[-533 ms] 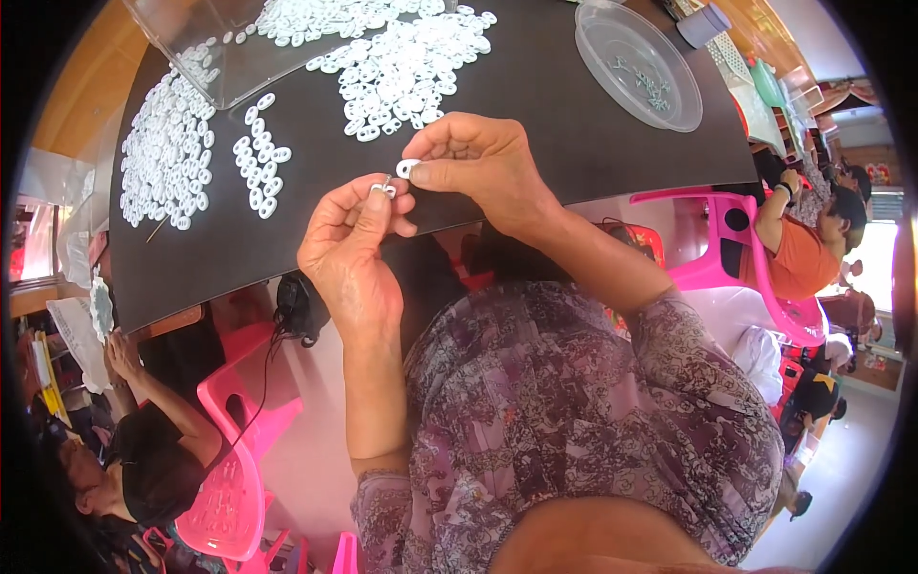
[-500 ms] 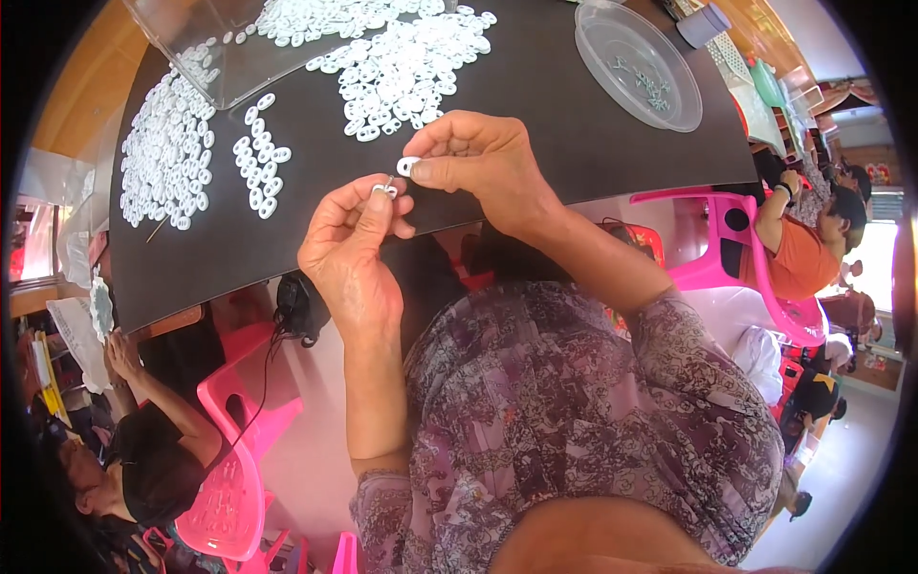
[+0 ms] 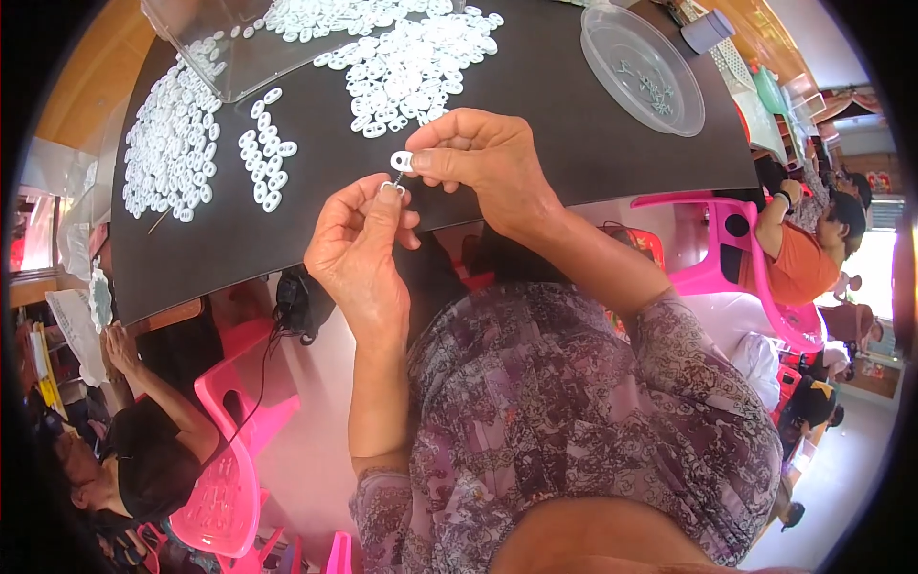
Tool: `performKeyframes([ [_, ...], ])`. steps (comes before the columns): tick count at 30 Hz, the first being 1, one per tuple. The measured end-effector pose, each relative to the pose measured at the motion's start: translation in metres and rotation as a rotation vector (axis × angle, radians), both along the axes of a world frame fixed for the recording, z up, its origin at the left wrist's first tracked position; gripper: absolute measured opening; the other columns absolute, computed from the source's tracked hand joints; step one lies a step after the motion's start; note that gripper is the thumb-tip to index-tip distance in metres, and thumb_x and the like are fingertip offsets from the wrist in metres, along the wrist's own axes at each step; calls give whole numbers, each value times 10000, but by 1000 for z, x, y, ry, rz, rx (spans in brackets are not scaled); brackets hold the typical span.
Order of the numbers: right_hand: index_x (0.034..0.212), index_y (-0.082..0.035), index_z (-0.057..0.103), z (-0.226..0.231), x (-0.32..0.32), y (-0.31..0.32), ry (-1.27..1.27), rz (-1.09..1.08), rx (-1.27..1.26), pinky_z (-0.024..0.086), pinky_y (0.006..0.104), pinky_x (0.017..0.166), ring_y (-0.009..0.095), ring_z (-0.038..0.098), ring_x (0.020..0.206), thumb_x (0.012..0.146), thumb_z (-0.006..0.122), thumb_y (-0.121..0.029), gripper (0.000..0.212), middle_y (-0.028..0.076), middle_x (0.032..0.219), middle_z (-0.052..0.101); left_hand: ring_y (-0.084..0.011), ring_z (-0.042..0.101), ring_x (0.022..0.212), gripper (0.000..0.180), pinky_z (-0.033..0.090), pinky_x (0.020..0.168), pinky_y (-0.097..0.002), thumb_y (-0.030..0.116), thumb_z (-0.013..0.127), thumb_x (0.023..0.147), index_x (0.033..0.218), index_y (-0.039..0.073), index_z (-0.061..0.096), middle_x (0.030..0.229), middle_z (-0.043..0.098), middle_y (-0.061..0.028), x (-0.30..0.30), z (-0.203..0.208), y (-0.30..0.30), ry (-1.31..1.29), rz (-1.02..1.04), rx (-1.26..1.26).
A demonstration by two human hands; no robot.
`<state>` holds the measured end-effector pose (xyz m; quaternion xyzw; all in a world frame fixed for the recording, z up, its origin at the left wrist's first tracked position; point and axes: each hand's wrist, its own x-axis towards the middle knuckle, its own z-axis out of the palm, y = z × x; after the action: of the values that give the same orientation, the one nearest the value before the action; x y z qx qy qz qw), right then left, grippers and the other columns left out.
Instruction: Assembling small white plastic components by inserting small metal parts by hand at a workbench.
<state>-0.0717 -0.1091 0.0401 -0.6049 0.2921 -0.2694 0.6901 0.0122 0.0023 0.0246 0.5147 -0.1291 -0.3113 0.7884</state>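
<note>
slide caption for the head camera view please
Left hand and right hand, each pinching a small white piece at a dark table, with heaps of similar pieces beyond.

The two-holed ovals [image 3: 406, 72] are white, the worktop [image 3: 540, 62] dark brown. Mottled purple and grey pattern the blouse [image 3: 574, 411]; plastic chairs [image 3: 225, 502] are pink.

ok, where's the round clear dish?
Upper right of the head view: the dish sits on the dark table, right of the right hand and beside a grey cylinder.
</note>
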Motion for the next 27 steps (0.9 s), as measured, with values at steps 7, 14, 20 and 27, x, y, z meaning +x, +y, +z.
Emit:
performKeyframes([
  [7,906,14,642,-2,2,8,-25,-18,-27,419,198,569,80,556,662,767,669,-38,151,54,778,648,-122,586,584,104,450,461,-210,5,599,842,910,-74,596,762,627,-113,-1,-4,1,15,2,-14],
  [14,927,44,627,-6,3,15,-51,-38,-170,491,213,671,90,600,752,800,633,20,130,66,813,649,-143,596,589,106,456,461,-225,-6,606,833,906,-83,597,764,638,-131,-2,-5,0,22,35,-37],
  [20,935,49,620,-9,4,22,-50,-28,-158,493,212,672,86,601,755,810,628,23,128,74,831,648,-129,596,598,93,463,472,-217,-16,592,844,911,-80,586,774,631,-114,-3,-5,-1,37,32,-40],
  [27,928,39,620,-3,4,24,-36,-3,-121,491,204,655,78,598,739,812,615,32,117,62,829,639,-141,603,619,164,476,483,-222,-30,585,847,997,-98,581,774,620,-111,-4,-9,-1,32,39,-114],
])
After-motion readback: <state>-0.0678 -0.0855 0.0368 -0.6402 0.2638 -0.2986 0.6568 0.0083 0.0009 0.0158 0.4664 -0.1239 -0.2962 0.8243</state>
